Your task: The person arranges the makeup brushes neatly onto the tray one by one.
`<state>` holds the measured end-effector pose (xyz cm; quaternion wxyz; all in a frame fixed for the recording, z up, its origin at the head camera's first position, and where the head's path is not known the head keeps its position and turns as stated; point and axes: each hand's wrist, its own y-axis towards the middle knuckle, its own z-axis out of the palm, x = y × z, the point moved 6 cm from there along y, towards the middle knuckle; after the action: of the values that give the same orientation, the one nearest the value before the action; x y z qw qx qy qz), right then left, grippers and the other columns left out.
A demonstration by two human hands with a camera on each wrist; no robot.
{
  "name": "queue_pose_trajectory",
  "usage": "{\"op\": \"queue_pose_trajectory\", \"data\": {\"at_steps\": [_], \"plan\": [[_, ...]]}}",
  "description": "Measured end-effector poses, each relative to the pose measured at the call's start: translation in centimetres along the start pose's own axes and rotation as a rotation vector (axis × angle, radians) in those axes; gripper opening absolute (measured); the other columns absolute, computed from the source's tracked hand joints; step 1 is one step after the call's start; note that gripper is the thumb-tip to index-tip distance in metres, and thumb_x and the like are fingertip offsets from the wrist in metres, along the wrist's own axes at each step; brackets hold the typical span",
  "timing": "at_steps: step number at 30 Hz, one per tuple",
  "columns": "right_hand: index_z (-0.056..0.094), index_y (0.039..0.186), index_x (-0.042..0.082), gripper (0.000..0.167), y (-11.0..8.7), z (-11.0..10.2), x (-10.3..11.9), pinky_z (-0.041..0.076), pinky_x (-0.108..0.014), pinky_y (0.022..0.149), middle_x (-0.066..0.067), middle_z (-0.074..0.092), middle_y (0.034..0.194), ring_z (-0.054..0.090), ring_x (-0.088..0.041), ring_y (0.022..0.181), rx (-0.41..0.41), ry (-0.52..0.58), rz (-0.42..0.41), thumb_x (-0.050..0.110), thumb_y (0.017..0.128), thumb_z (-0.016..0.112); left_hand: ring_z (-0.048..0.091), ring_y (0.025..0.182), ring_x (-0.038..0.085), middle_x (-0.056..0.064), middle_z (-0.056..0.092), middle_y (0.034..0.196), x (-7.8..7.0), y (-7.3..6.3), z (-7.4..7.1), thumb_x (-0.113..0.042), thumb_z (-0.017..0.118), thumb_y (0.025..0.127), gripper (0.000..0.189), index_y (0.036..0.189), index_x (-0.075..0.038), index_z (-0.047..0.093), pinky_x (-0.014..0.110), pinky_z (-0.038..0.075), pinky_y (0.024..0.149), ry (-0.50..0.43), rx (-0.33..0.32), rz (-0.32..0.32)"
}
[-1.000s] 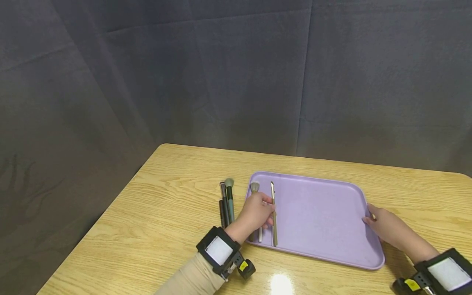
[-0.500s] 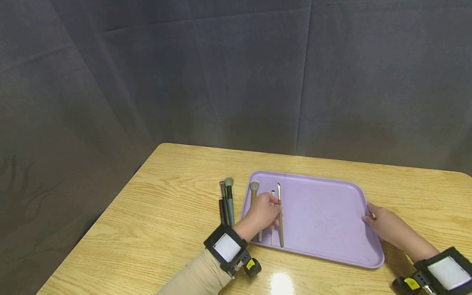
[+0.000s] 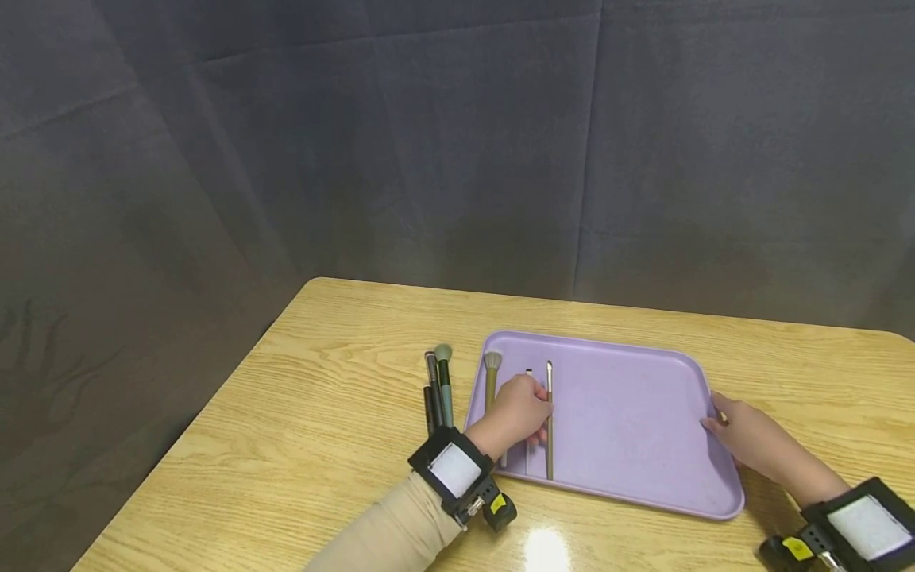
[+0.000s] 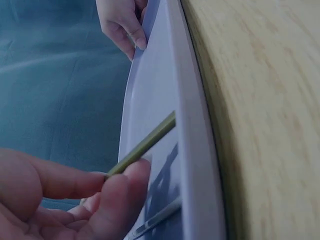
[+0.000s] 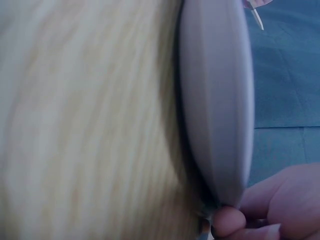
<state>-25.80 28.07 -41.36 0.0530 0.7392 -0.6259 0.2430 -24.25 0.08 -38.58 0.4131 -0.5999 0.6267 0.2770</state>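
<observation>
The black-tipped brush [image 3: 529,372] is partly covered by the left grip [image 3: 520,409]. In the head view, at four o'clock, the right wrist strap [image 3: 870,527] is cut off. In the right wrist view, the table [image 5: 90,125] is blurred.

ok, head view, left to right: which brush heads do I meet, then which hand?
dark-handled brush → green-headed brush → full-headed brush → small dark tip → slim brush pinched by the left hand → right hand

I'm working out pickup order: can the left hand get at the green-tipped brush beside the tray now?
Probably not yet: the left hand pinches a thin brush. Once freed, it likely could; the green-tipped brush lies left of the tray, mostly uncovered.
</observation>
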Motion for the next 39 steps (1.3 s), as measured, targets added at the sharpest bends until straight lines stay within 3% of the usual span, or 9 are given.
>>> {"op": "queue_pose_trajectory", "data": {"at_steps": [5, 10, 15, 28, 35, 39], "plan": [[0.023, 0.130, -0.032, 0.057, 0.0, 0.0, 0.1, 0.052, -0.036, 0.061, -0.051, 0.038, 0.122, 0.061, -0.032, 0.079, -0.004, 0.007, -0.003, 0.009, 0.100, 0.049, 0.044, 0.032, 0.008, 0.003, 0.049, 0.041, 0.1, 0.6, 0.2, 0.006, 0.058, 0.088, 0.024, 0.067, -0.003, 0.050, 0.021, 0.044, 0.034, 0.079, -0.010, -0.049], [0.022, 0.131, -0.031, 0.057, 0.0, 0.1, 0.0, 0.053, -0.036, 0.062, -0.051, 0.035, 0.125, 0.061, -0.034, 0.083, 0.005, 0.014, 0.015, 0.009, 0.100, 0.049, 0.045, 0.030, 0.009, 0.008, 0.053, 0.041, 0.1, 1.3, 0.5, 0.007, 0.060, 0.087, 0.015, 0.073, 0.004, 0.055, 0.019, 0.040, 0.032, 0.125, 0.017, -0.092], [0.022, 0.131, -0.031, 0.057, -0.1, 0.1, 0.1, 0.053, -0.037, 0.062, -0.051, 0.036, 0.124, 0.061, -0.034, 0.083, 0.005, 0.022, 0.000, 0.009, 0.100, 0.048, 0.046, 0.031, 0.010, 0.008, 0.054, 0.042, 0.3, 1.5, 0.6, 0.007, 0.064, 0.085, 0.019, 0.070, 0.002, 0.053, 0.019, 0.040, 0.033, 0.147, 0.030, -0.117], [0.025, 0.129, -0.032, 0.056, -0.1, 0.0, 0.2, 0.054, -0.047, 0.072, -0.051, 0.036, 0.123, 0.060, -0.046, 0.093, -0.018, 0.004, -0.024, 0.010, 0.100, 0.049, 0.047, 0.031, 0.011, 0.008, 0.054, 0.042, -0.2, 1.4, 0.7, 0.006, 0.067, 0.084, 0.029, 0.060, 0.001, 0.053, 0.017, 0.036, 0.032, 0.231, 0.045, -0.072], [0.025, 0.129, -0.032, 0.057, 0.2, 0.1, 0.1, 0.051, -0.054, 0.083, -0.051, 0.033, 0.126, 0.053, -0.055, 0.106, -0.004, -0.007, -0.009, 0.010, 0.100, 0.050, 0.047, 0.029, 0.011, 0.006, 0.052, 0.040, -0.6, 1.2, 0.7, 0.005, 0.066, 0.085, 0.011, 0.075, 0.009, 0.063, 0.018, 0.037, 0.031, 0.362, 0.009, -0.028], [0.024, 0.130, -0.031, 0.058, 0.3, 0.1, -0.1, 0.046, -0.059, 0.087, -0.050, 0.032, 0.127, 0.047, -0.059, 0.111, 0.007, -0.011, 0.005, 0.011, 0.100, 0.050, 0.046, 0.028, 0.010, 0.007, 0.053, 0.039, -0.8, 0.8, 1.0, 0.007, 0.061, 0.086, 0.018, 0.068, 0.006, 0.060, 0.018, 0.036, 0.029, 0.388, 0.003, 0.010]]}}
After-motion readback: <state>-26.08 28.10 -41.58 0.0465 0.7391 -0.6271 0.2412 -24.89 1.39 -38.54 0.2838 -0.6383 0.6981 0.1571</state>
